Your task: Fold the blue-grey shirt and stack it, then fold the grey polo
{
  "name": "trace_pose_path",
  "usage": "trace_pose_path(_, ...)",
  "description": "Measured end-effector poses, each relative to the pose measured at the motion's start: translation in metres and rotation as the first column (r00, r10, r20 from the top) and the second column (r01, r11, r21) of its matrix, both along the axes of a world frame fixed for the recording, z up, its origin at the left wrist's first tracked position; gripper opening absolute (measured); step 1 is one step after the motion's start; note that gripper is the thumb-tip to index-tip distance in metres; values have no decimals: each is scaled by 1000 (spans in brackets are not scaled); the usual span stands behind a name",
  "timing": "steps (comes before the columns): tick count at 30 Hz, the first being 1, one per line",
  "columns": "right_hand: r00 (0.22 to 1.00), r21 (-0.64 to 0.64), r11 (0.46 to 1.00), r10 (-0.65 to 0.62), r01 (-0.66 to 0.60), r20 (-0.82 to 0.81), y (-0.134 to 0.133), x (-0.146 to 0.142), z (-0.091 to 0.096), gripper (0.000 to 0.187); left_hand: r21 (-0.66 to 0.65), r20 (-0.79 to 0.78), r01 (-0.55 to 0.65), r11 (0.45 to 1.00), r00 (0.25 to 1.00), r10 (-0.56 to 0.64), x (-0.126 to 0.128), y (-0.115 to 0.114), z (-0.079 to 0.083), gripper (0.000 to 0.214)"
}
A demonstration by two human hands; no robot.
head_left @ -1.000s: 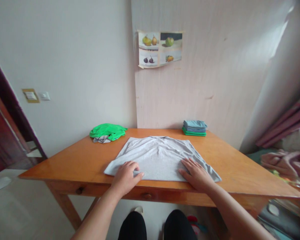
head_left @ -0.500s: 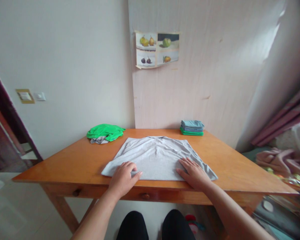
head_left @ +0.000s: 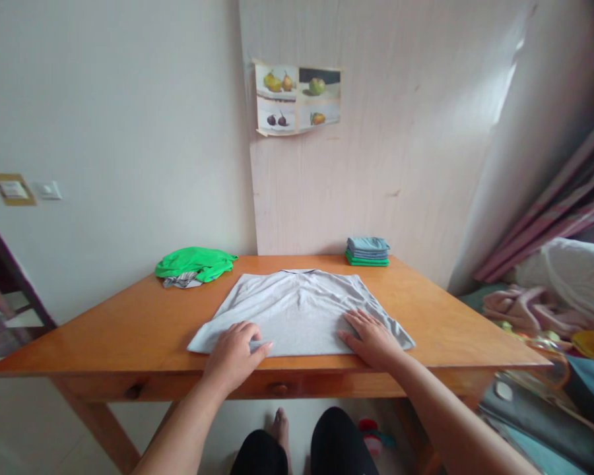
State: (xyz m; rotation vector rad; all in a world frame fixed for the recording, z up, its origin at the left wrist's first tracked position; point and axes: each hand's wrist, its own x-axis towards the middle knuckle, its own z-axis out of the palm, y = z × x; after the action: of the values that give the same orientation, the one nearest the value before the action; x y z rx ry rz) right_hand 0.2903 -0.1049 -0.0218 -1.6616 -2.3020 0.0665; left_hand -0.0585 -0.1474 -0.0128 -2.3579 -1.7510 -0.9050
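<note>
A light grey T-shirt (head_left: 299, 316) lies spread on the wooden table in front of me, its dark-lined neck edge at the far side and its hem along the table's front edge. Soft creases run down from the neck. On the shirt's near left part rests my left hand (head_left: 235, 353), open, with the fingers slightly bent and the thumb apart. My right hand (head_left: 371, 336) lies flat on the near right part, fingers stretched out and open. Neither hand grips the cloth.
At the table's (head_left: 440, 330) back left sits a crumpled bright green garment (head_left: 198, 260) over a striped one. Folded clothes (head_left: 367, 252), blue-grey above green, are stacked at the back right. Beyond the right side is a heap with a pink cloth (head_left: 519, 307).
The view has turned slightly right, so everything sits further left in it. A bare foot now shows below the table. Both hands stay on the grey T-shirt, which looks unchanged.
</note>
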Motion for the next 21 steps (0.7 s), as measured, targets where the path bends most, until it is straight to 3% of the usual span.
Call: trace_pose_path(21,1000,11,1000,11,-11,12,1,3,-2,67,-22,-8,-11,1000,1000,11,3,-6,-1,17)
